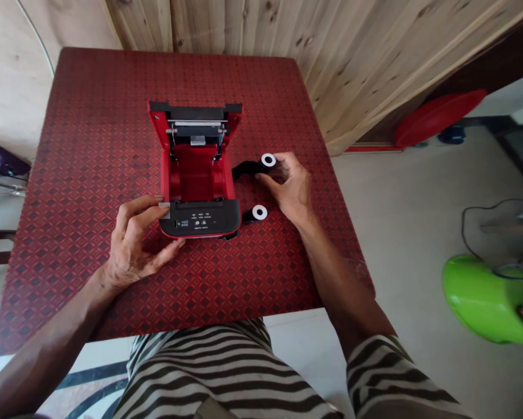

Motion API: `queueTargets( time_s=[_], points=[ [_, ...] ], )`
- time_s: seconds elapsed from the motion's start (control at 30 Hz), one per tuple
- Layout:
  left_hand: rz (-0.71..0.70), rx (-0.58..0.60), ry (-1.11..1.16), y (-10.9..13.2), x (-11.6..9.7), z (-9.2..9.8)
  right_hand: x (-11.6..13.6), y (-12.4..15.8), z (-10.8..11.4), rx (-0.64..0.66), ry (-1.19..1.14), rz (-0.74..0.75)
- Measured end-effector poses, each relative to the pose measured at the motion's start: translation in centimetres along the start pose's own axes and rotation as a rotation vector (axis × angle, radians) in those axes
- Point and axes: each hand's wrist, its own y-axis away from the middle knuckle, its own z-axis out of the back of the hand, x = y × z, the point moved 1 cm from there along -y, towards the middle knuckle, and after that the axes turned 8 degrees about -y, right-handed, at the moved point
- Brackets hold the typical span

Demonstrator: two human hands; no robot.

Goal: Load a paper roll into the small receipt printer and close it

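Note:
A red and black receipt printer (195,216) sits on the table with its lid (195,125) raised. Its red inner bay shows nothing in it. My left hand (134,238) grips the printer's front left corner, fingers on the top and side and thumb at the front edge. To the printer's right, my right hand (290,183) holds a small roll (268,160) with a white end and a dark core between thumb and fingers. A black band runs from it toward the printer's side. A second roll (259,213), also white-ended, lies nearer me beside the printer, apart from my hand.
The table (104,128) has a red patterned cover. Behind and to the right stands a wooden plank wall (287,29). On the floor at right are a green plastic object (475,297) and a dark cable. A red rounded object (440,116) leans farther back.

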Motion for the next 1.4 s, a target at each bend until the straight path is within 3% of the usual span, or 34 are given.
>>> queueTargets(
  time_s=[0.17,0.27,0.33,0.4,0.53,0.63,0.7,0.83,0.93,1.03,1.2,1.4],
  points=[
    [0.010,0.032,-0.020,-0.1,0.0,0.1,3.0,3.3,3.3,-0.043,0.038,-0.031],
    [-0.002,0.027,-0.014,-0.1,0.0,0.2,4.8,6.8,4.8,0.126,-0.082,-0.119],
    [-0.009,0.026,-0.007,-0.1,-0.1,0.2,4.9,8.7,4.6,0.218,-0.146,-0.179],
    [-0.002,0.033,0.001,-0.2,-0.1,0.2,4.3,9.8,3.4,0.221,-0.143,-0.187],
    [-0.010,0.025,-0.004,-0.2,-0.1,0.3,2.6,9.7,0.6,0.146,-0.090,-0.094],
    [0.000,0.033,-0.026,-0.2,-0.1,0.3,3.1,9.1,0.5,0.149,-0.134,-0.101],
    [0.007,0.034,-0.031,-0.1,-0.1,0.2,5.2,8.9,1.9,0.153,-0.191,-0.102],
    [-0.008,0.008,-0.014,0.1,0.0,0.0,12.4,8.4,6.1,0.180,-0.162,0.043],
    [0.000,0.013,0.005,0.3,0.0,0.0,16.9,6.6,6.9,0.310,-0.014,0.186],
    [0.026,0.033,0.027,0.4,-0.1,0.1,18.5,3.8,4.0,0.532,0.220,0.329],
    [0.044,0.057,0.016,0.7,-0.2,0.1,18.0,0.4,-3.3,0.652,0.536,0.378],
    [0.040,0.067,0.054,1.0,-0.1,-0.1,18.3,-0.2,-6.6,0.730,0.813,0.327]
  ],
)
